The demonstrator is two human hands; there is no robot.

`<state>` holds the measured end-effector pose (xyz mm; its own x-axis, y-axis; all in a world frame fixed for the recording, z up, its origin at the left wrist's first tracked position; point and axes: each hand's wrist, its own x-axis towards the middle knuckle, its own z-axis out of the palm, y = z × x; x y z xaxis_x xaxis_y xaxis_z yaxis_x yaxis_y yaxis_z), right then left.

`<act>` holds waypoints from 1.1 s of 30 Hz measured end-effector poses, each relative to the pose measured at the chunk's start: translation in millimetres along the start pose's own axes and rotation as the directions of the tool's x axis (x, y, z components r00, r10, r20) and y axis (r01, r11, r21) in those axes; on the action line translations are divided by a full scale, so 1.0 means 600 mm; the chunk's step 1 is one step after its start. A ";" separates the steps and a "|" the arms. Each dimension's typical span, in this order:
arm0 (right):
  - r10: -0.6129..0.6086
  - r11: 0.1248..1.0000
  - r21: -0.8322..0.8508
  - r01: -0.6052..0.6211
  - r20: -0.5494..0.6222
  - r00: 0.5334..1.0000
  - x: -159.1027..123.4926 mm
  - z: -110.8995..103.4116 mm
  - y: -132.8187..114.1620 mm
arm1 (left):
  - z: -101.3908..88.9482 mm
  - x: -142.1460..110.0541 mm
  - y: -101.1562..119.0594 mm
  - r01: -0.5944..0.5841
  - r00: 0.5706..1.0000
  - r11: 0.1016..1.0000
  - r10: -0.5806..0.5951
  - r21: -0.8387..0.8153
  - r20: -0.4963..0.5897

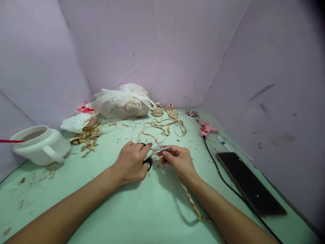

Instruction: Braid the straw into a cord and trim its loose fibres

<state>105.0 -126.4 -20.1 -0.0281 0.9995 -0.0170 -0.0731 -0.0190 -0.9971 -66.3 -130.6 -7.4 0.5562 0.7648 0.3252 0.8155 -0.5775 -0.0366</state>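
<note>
My left hand [132, 162] is closed around the black handles of a pair of scissors [157, 148]. The blades are spread apart and point right, at the fingertips of my right hand [179, 162]. Those fingers pinch a braided straw cord [187, 194]. One stretch of the cord hangs below my right hand toward the front edge, and another lies in loose loops on the table beyond the scissors. My right fingers hide the part of the cord by the blades.
On the green table [122, 210] stand a white pot [57, 144] and a tied plastic bag [124, 101]. Dry scraps [87, 138], a ring [108, 126] and small woven pieces [172, 111] lie around. Rightward are a pink glue gun [208, 129], its black cable, a marker [224, 144] and a phone [250, 184].
</note>
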 end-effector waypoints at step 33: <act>0.111 0.970 0.219 -0.102 -0.030 0.993 0.001 -0.005 -0.012 | 0.002 0.002 -0.007 0.042 0.997 0.999 -0.040 -0.023 0.069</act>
<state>108.3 -125.7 -13.5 -0.0065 0.9915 -0.1300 -0.2860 -0.1264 -0.9499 -68.9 -126.5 -8.0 0.5326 0.8054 0.2601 0.8344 -0.5512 -0.0016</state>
